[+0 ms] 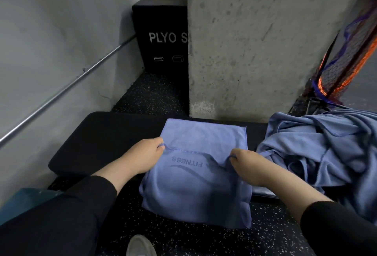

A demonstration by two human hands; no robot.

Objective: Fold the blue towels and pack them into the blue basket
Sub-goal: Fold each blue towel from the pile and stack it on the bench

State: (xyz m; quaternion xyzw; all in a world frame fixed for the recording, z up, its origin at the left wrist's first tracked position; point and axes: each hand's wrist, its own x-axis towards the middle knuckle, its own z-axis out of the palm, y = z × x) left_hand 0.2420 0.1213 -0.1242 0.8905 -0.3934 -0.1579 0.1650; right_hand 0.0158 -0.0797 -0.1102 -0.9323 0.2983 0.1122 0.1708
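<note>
I'm pinching the blue towel's [195, 174] folded edge with left hand [145, 156] and right hand [247, 167]; its overhang could be dragging it off the counter [98, 139].

Towel [202, 143] lies on bench [102, 137], mid, front part hanging over near edge; L hand [145, 157] & R hand [247, 170] at its fold edge. Towel heap [318, 149] on bench's right end. Plyo box [161, 31] behind bench, left of pillar [265, 41].
</note>
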